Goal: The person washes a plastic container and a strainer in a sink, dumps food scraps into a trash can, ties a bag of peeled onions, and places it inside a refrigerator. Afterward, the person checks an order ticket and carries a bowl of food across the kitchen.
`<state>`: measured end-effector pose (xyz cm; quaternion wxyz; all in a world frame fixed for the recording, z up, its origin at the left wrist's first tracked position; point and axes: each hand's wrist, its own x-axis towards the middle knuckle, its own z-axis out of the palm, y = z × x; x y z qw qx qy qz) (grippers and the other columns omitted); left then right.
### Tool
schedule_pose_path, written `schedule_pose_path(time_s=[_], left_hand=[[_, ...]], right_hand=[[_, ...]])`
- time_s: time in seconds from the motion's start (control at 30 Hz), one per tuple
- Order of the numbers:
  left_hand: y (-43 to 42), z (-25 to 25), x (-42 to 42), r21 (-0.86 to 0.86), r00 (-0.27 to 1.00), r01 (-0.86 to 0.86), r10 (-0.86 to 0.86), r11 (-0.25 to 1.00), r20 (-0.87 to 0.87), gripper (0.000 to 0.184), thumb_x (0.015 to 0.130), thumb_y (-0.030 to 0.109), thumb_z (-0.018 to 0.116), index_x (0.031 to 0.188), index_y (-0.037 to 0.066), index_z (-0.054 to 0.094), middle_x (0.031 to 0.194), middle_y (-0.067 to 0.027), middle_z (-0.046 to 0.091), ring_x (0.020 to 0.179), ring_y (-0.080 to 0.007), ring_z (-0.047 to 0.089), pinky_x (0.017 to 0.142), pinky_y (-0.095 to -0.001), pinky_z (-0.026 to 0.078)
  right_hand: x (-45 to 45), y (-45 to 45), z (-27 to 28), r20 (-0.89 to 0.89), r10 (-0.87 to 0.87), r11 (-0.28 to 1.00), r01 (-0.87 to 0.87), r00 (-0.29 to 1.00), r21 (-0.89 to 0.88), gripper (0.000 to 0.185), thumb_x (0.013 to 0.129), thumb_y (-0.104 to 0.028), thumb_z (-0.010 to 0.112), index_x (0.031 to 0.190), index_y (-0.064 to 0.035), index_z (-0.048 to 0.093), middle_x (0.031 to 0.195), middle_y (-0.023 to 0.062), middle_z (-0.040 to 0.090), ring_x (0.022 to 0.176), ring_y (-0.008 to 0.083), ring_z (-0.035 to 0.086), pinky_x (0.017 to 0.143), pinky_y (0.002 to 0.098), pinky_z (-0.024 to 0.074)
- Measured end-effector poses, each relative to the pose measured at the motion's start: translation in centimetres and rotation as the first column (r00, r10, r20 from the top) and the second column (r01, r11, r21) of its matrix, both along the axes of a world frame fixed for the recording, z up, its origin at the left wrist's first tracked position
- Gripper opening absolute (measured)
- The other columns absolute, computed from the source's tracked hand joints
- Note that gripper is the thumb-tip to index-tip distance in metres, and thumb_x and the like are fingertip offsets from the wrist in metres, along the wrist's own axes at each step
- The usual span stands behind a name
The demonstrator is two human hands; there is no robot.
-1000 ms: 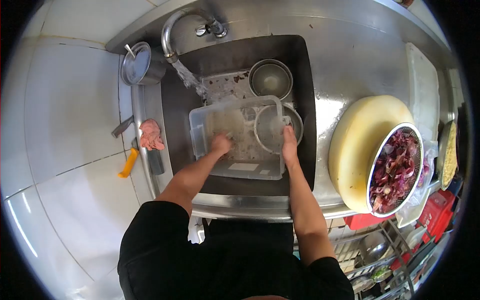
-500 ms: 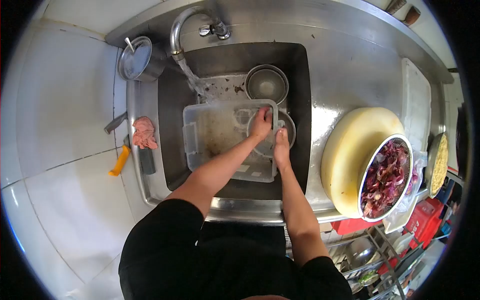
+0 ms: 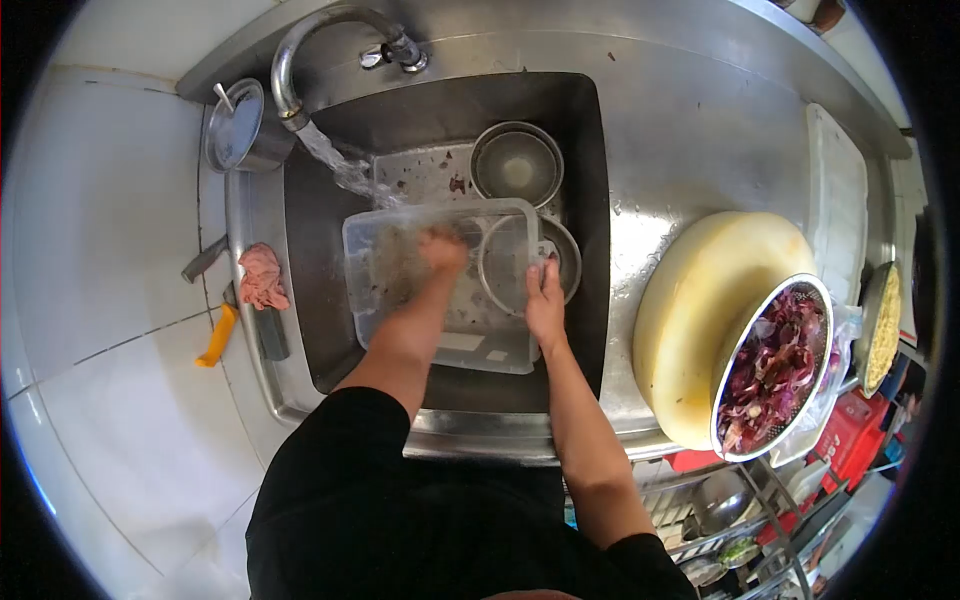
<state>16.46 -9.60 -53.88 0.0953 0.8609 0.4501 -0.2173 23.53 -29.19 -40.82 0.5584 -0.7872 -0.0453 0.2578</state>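
Observation:
A clear plastic tub is held low in the sink, its far left part near the running water. My right hand grips the tub's right edge, thumb and fingers closed round it. Inside the tub, my left hand is smeared by motion, so its fingers do not show clearly. Through the tub's right side a round metal bowl is partly seen beneath. Another metal bowl with cloudy liquid stands behind it. From the curved faucet, water pours down just past the tub's far left corner.
The sink holds dark scraps on its floor. Left are a metal pot, pink cloth, yellow handle and dark handle. Right, a colander of purple onion skins leans on a thick round board.
My left hand has moved from the tub's right edge leftward into its middle. My right hand stays on the right edge. The whole view has shifted slightly.

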Motion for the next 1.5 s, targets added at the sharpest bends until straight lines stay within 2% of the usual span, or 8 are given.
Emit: schedule_pose_path(time_s=[0.13,0.23,0.37,0.43,0.53,0.63,0.9,1.5], left_hand=[[-11.5,-5.1,5.1,-0.231,0.831,-0.016,0.141,0.973,0.538,0.034,0.082,0.017,0.051,0.112,0.004,0.059,0.116,-0.0177,0.055,0.106,-0.0376,0.048,0.089,-0.0465,0.036],[-10.1,-0.4,5.2,-0.076,0.784,0.490,-0.401,0.868,0.474,0.036,0.085,0.012,0.047,0.120,0.005,0.055,0.116,-0.0185,0.054,0.108,-0.0398,0.048,0.092,-0.0467,0.036],[-1.9,-9.1,-2.4,0.092,0.964,0.112,-0.130,0.989,0.232,0.042,0.090,0.016,0.044,0.131,0.009,0.049,0.124,-0.0170,0.052,0.113,-0.0358,0.047,0.098,-0.0481,0.033],[2.9,-1.1,-1.0,-0.159,0.885,0.324,-0.358,0.933,-0.297,0.045,0.089,0.026,0.051,0.129,0.006,0.050,0.135,-0.0185,0.044,0.122,-0.0351,0.042,0.095,-0.0497,0.036],[0.6,-7.8,-0.7,0.150,0.918,0.395,-0.397,0.906,-0.018,0.047,0.088,0.029,0.053,0.128,0.004,0.050,0.130,-0.0188,0.048,0.116,-0.0363,0.046,0.093,-0.0508,0.037],[-5.7,0.8,4.6,-0.123,0.901,0.189,-0.122,0.974,0.417,0.044,0.090,0.025,0.049,0.129,0.005,0.049,0.121,-0.0162,0.052,0.110,-0.0373,0.048,0.095,-0.0501,0.034],[-4.3,-4.3,0.8,0.091,0.887,0.188,-0.209,0.978,0.413,0.056,0.082,0.029,0.058,0.131,0.008,0.044,0.124,-0.0197,0.047,0.109,-0.0392,0.045,0.089,-0.0493,0.039],[-11.4,2.6,-8.1,-0.586,0.747,0.658,-0.318,0.472,0.583,0.034,0.086,0.028,0.052,0.112,0.009,0.063,0.114,-0.0146,0.060,0.114,-0.0321,0.049,0.098,-0.0447,0.038]], right_hand=[[0.3,-0.7,1.9,-0.162,-0.020,0.999,0.014,0.987,-0.034,0.027,0.097,-0.026,0.046,0.107,-0.0006,0.047,0.099,0.0193,0.059,0.092,0.0346,0.058,0.084,0.0381,0.0427],[0.1,-1.3,2.1,-0.181,-0.015,0.998,0.005,0.983,-0.056,0.028,0.097,-0.026,0.045,0.108,-0.0010,0.047,0.099,0.0191,0.059,0.092,0.0333,0.058,0.083,0.0382,0.0428],[-0.1,-1.2,1.7,-0.079,-0.016,0.999,0.013,0.997,-0.045,0.033,0.098,-0.030,0.044,0.113,-0.0009,0.045,0.102,0.0206,0.059,0.098,0.0355,0.057,0.086,0.0389,0.0419],[-0.1,-0.5,2.0,-0.071,-0.011,0.999,0.008,0.997,-0.034,0.035,0.098,-0.032,0.043,0.115,-0.0009,0.044,0.105,0.0223,0.058,0.100,0.0383,0.056,0.087,0.0399,0.0408],[1.1,-0.7,0.9,0.005,0.019,0.999,-0.019,1.000,-0.045,0.037,0.098,-0.032,0.043,0.116,-0.0006,0.043,0.107,0.0237,0.056,0.100,0.0401,0.055,0.088,0.0413,0.0405],[2.2,-1.5,1.7,-0.099,0.041,0.998,-0.046,0.994,-0.046,0.035,0.098,-0.032,0.043,0.112,-0.0005,0.043,0.108,0.0255,0.056,0.101,0.0426,0.054,0.088,0.0434,0.0407],[0.1,0.0,1.5,-0.014,0.014,0.996,-0.015,1.000,-0.087,0.033,0.098,-0.033,0.043,0.108,-0.0018,0.043,0.103,0.0246,0.057,0.098,0.0432,0.055,0.085,0.0426,0.0422],[-0.1,-0.9,1.2,-0.078,-0.031,0.998,0.027,0.996,-0.056,0.026,0.095,-0.021,0.050,0.109,0.0008,0.048,0.104,0.0217,0.061,0.098,0.0328,0.059,0.086,0.0371,0.0427]])
